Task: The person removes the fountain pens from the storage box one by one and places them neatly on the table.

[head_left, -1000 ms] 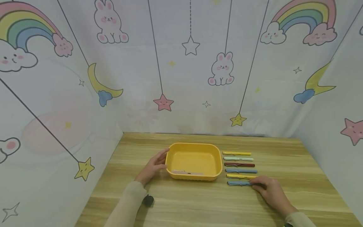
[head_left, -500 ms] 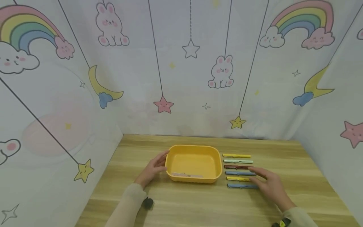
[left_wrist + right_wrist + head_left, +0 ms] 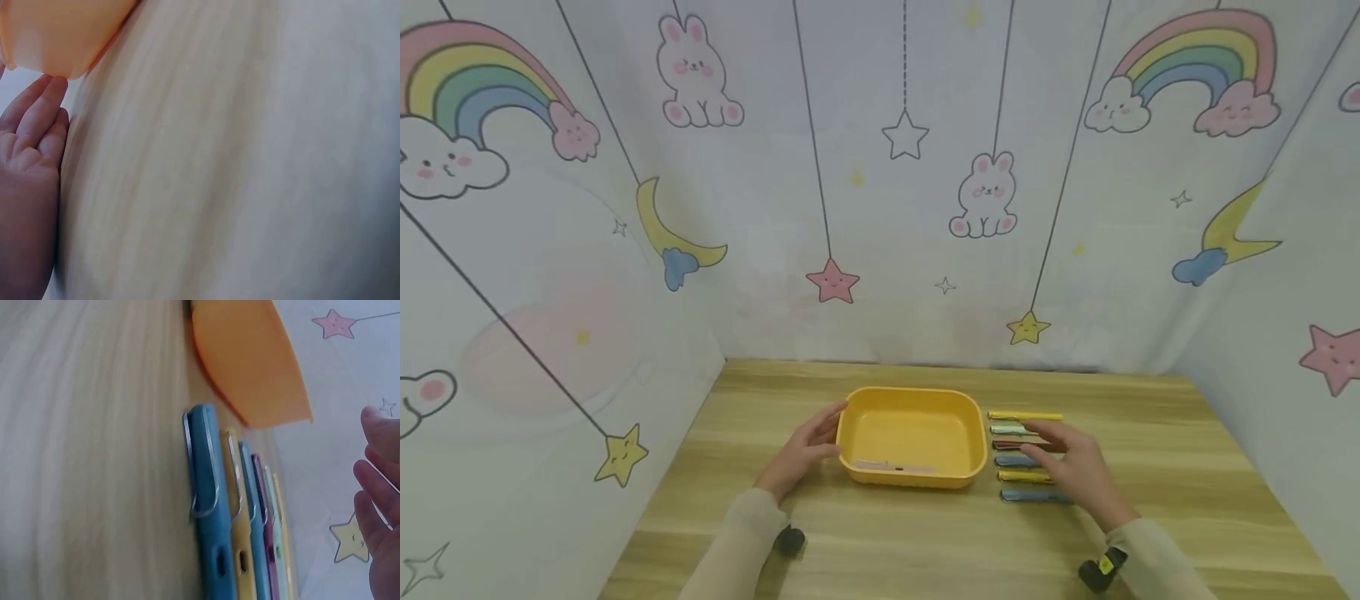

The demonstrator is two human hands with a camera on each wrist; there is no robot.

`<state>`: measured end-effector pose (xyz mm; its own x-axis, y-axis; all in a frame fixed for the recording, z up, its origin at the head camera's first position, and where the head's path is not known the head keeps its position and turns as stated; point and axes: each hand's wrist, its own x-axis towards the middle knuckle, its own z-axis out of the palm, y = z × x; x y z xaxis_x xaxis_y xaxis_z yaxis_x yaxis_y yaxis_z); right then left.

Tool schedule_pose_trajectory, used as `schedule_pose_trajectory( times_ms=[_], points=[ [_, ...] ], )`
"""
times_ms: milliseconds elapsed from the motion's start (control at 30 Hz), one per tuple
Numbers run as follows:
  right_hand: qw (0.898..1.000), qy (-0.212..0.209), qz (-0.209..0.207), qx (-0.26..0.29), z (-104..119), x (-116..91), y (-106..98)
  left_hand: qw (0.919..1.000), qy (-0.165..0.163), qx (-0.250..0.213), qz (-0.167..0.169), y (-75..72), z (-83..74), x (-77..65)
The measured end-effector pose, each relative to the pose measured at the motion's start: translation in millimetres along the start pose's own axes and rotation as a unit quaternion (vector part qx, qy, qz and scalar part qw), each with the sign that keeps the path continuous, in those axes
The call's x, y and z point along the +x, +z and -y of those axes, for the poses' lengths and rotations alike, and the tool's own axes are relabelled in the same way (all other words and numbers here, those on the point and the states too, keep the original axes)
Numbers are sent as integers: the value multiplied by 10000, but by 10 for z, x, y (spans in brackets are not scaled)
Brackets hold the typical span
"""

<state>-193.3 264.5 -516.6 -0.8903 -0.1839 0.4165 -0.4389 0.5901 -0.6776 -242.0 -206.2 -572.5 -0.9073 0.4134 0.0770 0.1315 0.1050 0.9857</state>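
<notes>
A yellow plastic tray (image 3: 912,481) stands on the table with a pale pink pen (image 3: 880,466) lying along its near inner side. My left hand (image 3: 801,454) rests against the tray's left end, fingers fairly straight and touching it. To the tray's right, several capped pens lie in a row with their clips showing: from the far side a yellow pen (image 3: 1033,416), a pale green one, a dark red one, a blue one, a second yellow one, and the nearest blue pen (image 3: 215,550). My right hand (image 3: 1075,467) hovers over the row, fingers spread and holding nothing, covering the pens' right ends.
The wood-grain table (image 3: 910,542) is enclosed by white cloth walls (image 3: 880,325) printed with rainbows, rabbits and stars. A small black device (image 3: 1102,571) sits at the right wrist, and a similar dark one (image 3: 789,541) is by the left wrist.
My right hand has let go of the nearest blue pen, risen and moved left and away from me over the row. The left hand stays at the tray.
</notes>
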Motion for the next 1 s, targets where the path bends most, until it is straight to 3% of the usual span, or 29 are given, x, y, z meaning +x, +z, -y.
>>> schedule_pose_trajectory(
  times_ms=[200,633,1000],
  points=[
    [9989,69,249,394,101,166,135,10000,16,43,40,12,26,4],
    [9956,-444,810,178,354,470,544,9999,-11,89,110,-2,34,-6],
    [9823,-479,1796,252,492,721,833,10000,8,71,-35,-3,20,1]
  ],
)
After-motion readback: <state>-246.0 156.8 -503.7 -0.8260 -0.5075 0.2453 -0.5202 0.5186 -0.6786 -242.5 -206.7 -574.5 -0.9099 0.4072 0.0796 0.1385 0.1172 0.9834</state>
